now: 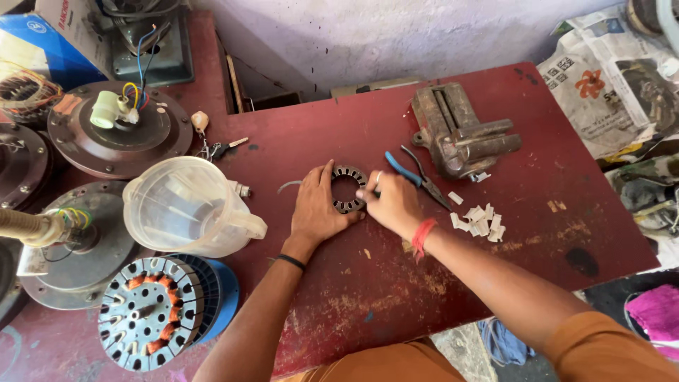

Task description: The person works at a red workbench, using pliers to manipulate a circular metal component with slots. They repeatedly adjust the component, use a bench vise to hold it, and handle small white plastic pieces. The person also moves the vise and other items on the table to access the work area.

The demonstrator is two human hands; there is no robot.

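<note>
- We see a slotted metal stator ring lying flat on the worn red bench, near its middle.
- Our left hand lies flat beside the ring on its left, palm down, fingers spread and thumb resting against the ring's outer edge; its grip is open, pressing rather than clasping.
- Our right hand sits at the ring's right rim, fingertips pinched together at the slots there; whether anything is held in that pinch we cannot tell, as it is too small to make out.
- Just behind the right hand lie blue-handled pliers, and beyond them a rusty bench vise.
- A small heap of white paper slips lies to the right of the right wrist, apart from the ring.
- To the left of the left hand a clear plastic jug lies tipped on its side.
- In front of the jug stands a wound stator with copper coils, resting on a blue spool.
- Round fan motor housings with coloured wires crowd the bench's left end.
- A bunch of keys lies behind the jug.
</note>
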